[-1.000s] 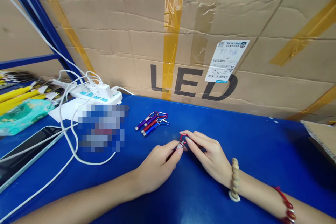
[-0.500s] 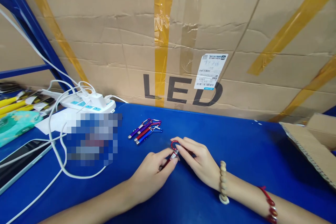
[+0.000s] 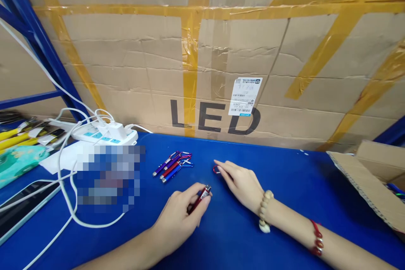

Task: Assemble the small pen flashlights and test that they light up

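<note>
My left hand (image 3: 182, 211) is closed around a small dark red flashlight (image 3: 200, 199), its silver end pointing up and away from me. To the right, my right hand (image 3: 242, 183) pinches a red carabiner (image 3: 216, 169), most of it hidden behind the fingers. A gap of blue tabletop separates the carabiner from the flashlight. Beyond my left hand lies a row of several keychain flashlights with carabiners: purple ones (image 3: 166, 163), a red one (image 3: 171, 169) and a blue one (image 3: 171, 175).
A white power strip (image 3: 104, 137) with looping white cables (image 3: 68, 202) occupies the left, beside a phone-like device (image 3: 25, 206) and a blurred patch (image 3: 110, 177). An open cardboard box (image 3: 363, 185) stands at right. A large taped carton (image 3: 152, 67) walls the back of the blue table (image 3: 253, 249).
The red carabiner has come apart from the flashlight. My right hand has drawn it away, while my left hand keeps the flashlight. The camera view has tilted up slightly.
</note>
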Motion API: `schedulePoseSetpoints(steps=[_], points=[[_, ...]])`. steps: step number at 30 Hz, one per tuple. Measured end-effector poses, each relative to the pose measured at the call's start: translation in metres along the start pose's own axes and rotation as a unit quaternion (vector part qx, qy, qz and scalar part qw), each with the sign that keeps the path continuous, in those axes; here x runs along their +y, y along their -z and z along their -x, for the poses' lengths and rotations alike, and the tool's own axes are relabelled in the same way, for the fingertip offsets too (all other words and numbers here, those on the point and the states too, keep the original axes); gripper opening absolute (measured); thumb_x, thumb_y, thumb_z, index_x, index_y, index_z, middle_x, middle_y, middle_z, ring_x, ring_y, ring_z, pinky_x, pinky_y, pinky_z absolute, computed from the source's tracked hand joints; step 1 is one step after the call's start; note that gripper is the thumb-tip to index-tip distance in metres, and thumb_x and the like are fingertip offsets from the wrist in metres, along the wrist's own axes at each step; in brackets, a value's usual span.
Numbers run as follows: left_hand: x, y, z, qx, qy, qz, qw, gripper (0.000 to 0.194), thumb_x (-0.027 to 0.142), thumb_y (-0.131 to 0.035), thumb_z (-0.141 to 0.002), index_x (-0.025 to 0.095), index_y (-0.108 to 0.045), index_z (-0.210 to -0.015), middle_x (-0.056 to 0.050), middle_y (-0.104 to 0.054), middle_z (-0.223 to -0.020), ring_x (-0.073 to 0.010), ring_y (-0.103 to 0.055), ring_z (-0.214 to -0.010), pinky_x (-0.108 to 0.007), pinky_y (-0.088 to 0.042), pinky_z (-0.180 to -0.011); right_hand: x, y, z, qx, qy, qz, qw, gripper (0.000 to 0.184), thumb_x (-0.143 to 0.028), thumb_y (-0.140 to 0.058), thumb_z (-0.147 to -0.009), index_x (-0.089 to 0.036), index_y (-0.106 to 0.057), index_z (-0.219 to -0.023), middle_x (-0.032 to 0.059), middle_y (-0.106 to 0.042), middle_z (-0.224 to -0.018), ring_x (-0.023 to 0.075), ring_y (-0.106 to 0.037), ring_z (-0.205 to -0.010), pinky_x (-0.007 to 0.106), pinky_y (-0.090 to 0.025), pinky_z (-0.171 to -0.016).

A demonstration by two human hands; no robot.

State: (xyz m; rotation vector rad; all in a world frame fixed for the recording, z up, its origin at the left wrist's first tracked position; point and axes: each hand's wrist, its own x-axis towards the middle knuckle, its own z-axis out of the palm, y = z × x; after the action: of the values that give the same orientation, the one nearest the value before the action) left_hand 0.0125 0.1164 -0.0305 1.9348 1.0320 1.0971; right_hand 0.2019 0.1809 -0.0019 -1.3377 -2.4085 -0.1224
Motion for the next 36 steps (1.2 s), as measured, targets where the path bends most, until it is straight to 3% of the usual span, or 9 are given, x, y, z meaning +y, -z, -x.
schedulePoseSetpoints(steps=[2,5,7,9,12,14,18,26,36], points=[[-0.002,0.001,-0.001,0.019,-0.005,-0.004,1.000,0.025,0.033,-0.041,-0.091,0.017,-0.059,-0.083,0.005,-0.052,-0.050,-0.0119,-0.044,-0.043,-0.019,-0.028,-0.043,0.010,0.004,-0.005,-0.019,-0.025,0.084,0.996,0.033,-0.026,-0.034,-0.094,-0.020,-0.061,-0.113,0.0053,-0.064,-0.092,0.0174,-0.062,-0.082,0.024,-0.046,-0.060],[-0.007,0.001,-0.002,0.050,-0.003,-0.015,0.999,0.027,0.034,-0.045,-0.089,0.017,-0.065,-0.085,0.004,-0.053,-0.050,-0.0131,-0.048,-0.044,-0.019,-0.031,-0.044,0.015,0.011,-0.008,0.010,-0.020,0.099,0.995,0.028,-0.026,-0.041,-0.091,-0.022,-0.067,-0.100,0.0062,-0.062,-0.095,0.0189,-0.058,-0.085,0.025,-0.044,-0.061],[-0.010,0.000,-0.001,0.073,-0.017,-0.036,0.997,0.026,0.033,-0.047,-0.088,0.017,-0.068,-0.087,0.003,-0.054,-0.051,-0.0135,-0.048,-0.044,-0.020,-0.031,-0.044,0.008,0.016,-0.008,0.034,-0.012,0.028,0.999,0.026,-0.030,-0.044,-0.090,-0.024,-0.068,-0.095,0.0047,-0.062,-0.095,0.0174,-0.057,-0.084,0.025,-0.044,-0.064],[-0.013,0.000,0.000,0.094,-0.049,-0.073,0.992,0.025,0.032,-0.049,-0.087,0.018,-0.070,-0.086,0.002,-0.058,-0.056,-0.0138,-0.050,-0.046,-0.021,-0.032,-0.046,-0.005,0.019,-0.004,0.008,-0.028,-0.110,0.993,0.031,-0.040,-0.044,-0.089,-0.023,-0.070,-0.084,0.0025,-0.063,-0.085,0.0134,-0.057,-0.072,0.024,-0.043,-0.060],[-0.013,-0.001,0.002,0.122,-0.100,-0.138,0.978,0.026,0.030,-0.048,-0.088,0.020,-0.071,-0.083,0.000,-0.061,-0.061,-0.0141,-0.051,-0.047,-0.022,-0.032,-0.047,-0.029,0.021,0.003,-0.076,-0.061,-0.316,0.944,0.040,-0.049,-0.050,-0.084,-0.016,-0.068,-0.072,0.0021,-0.059,-0.067,0.0088,-0.052,-0.052,0.021,-0.041,-0.051],[-0.012,0.000,0.003,0.131,-0.114,-0.168,0.970,0.028,0.030,-0.046,-0.089,0.020,-0.072,-0.083,0.000,-0.060,-0.058,-0.0142,-0.050,-0.045,-0.022,-0.030,-0.046,-0.039,0.020,0.008,-0.095,-0.081,-0.389,0.913,0.039,-0.049,-0.056,-0.079,-0.013,-0.067,-0.069,0.0017,-0.056,-0.064,0.0063,-0.047,-0.046,0.020,-0.037,-0.043],[-0.010,0.001,0.004,0.109,-0.095,-0.172,0.974,0.028,0.031,-0.046,-0.091,0.021,-0.071,-0.085,0.000,-0.059,-0.057,-0.0152,-0.049,-0.046,-0.023,-0.028,-0.046,-0.044,0.016,0.014,-0.069,-0.093,-0.430,0.895,0.036,-0.046,-0.060,-0.076,-0.012,-0.069,-0.072,0.0021,-0.053,-0.067,0.0052,-0.047,-0.045,0.018,-0.035,-0.038],[-0.006,0.004,0.000,0.037,-0.027,-0.059,0.997,0.025,0.029,-0.047,-0.089,0.019,-0.066,-0.076,0.004,-0.052,-0.052,-0.0125,-0.045,-0.045,-0.021,-0.029,-0.046,-0.041,0.012,0.015,-0.047,-0.082,-0.420,0.902,0.033,-0.043,-0.059,-0.078,-0.013,-0.069,-0.070,0.0020,-0.051,-0.065,0.0053,-0.047,-0.047,0.017,-0.036,-0.038],[-0.004,0.005,-0.005,0.011,0.002,0.007,1.000,0.027,0.028,-0.048,-0.085,0.015,-0.061,-0.066,0.003,-0.053,-0.050,-0.0115,-0.045,-0.044,-0.018,-0.030,-0.045,-0.037,0.007,0.016,-0.040,-0.069,-0.441,0.894,0.029,-0.040,-0.061,-0.078,-0.013,-0.069,-0.069,0.0009,-0.050,-0.065,0.0029,-0.046,-0.042,0.014,-0.036,-0.035]])
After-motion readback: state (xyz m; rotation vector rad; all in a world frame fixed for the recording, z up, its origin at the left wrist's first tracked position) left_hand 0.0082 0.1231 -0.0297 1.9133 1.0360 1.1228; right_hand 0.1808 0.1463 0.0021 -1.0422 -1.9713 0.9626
